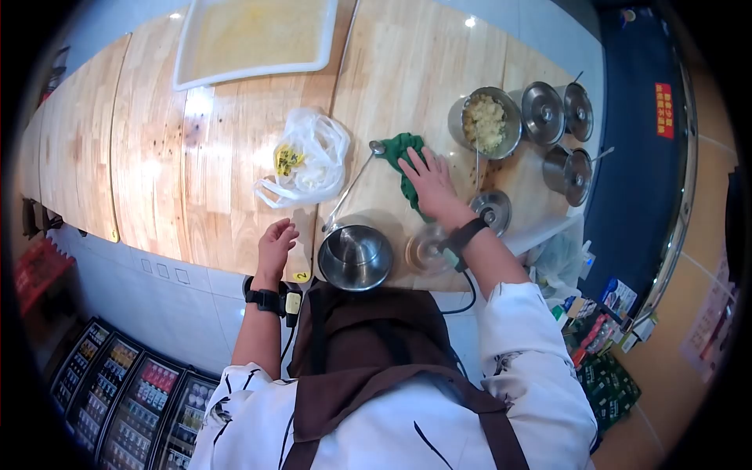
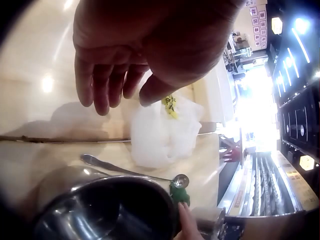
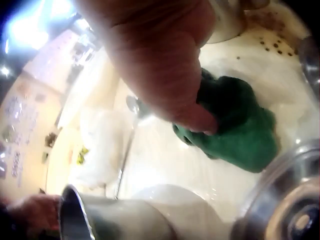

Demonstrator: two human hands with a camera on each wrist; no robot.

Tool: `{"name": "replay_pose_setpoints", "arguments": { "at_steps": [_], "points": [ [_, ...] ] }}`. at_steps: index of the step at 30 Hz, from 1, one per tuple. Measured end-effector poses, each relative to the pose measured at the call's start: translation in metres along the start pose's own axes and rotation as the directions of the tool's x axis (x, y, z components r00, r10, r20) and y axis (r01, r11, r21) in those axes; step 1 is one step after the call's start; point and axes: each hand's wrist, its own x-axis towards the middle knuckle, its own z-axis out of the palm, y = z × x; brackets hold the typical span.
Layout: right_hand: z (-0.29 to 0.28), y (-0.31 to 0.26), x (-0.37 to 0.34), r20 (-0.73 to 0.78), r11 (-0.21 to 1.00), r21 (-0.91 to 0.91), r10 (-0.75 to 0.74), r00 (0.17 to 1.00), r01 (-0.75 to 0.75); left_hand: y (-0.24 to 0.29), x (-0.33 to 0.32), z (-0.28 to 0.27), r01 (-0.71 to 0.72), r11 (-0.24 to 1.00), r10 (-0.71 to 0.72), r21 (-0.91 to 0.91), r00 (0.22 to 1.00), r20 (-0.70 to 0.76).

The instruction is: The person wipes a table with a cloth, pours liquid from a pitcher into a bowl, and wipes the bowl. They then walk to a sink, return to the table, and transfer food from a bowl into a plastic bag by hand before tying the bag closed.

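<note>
Right hand (image 1: 430, 182) | fingers spread on green cloth (image 3: 245, 132) | long axis roughly toward brown apron (image 1: 368, 333)

A "2" can be read on a yellow sticker (image 1: 301, 276) on the worktop (image 1: 227, 164); a red sign (image 1: 664, 110) (Chinese, apparently) cannot be made out.

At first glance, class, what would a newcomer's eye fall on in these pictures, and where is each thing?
Probably the vivid green cloth first, lying under the right hand on the pale wooden table. Next might come the shiny steel pot by the table's near edge, then the white plastic bag with its yellow patch, just beyond the left hand.
</note>
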Motion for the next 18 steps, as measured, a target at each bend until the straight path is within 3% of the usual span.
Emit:
{"name": "replay_pose_setpoints", "arguments": {
  "at_steps": [2,6,9,13,15,17,18],
  "points": [
    [0.016,0.0,0.008,-0.188,0.985,-0.156,-0.098,0.977,0.069,-0.015,0.0,-0.008,0.014,0.997,-0.014,0.075,1.0,0.003],
    [0.002,-0.007,0.042,-0.153,0.979,-0.098,-0.19,0.97,0.177,-0.034,-0.001,-0.016,0.046,0.995,-0.046,0.089,0.999,0.001],
    [-0.02,-0.019,0.067,-0.035,0.987,-0.071,-0.147,0.989,0.144,-0.036,-0.001,-0.016,0.053,0.995,-0.052,0.081,0.999,-0.018],
    [-0.016,-0.035,0.082,-0.028,0.996,-0.033,-0.081,0.996,0.08,-0.037,-0.004,-0.009,0.038,0.997,-0.037,0.064,0.999,-0.008],
    [-0.006,-0.043,0.081,-0.085,0.995,-0.047,-0.096,0.992,0.093,-0.035,-0.003,-0.005,0.028,0.998,-0.029,0.061,1.0,0.004],
    [0.0,-0.05,0.074,-0.096,0.972,-0.091,-0.226,0.969,0.218,-0.036,-0.001,-0.001,0.033,0.999,-0.033,0.038,0.999,0.007],
    [0.007,-0.05,0.069,-0.268,0.957,-0.09,-0.291,0.918,0.277,-0.037,0.001,0.002,0.029,0.999,-0.03,0.034,1.0,0.006]
  ]
}}
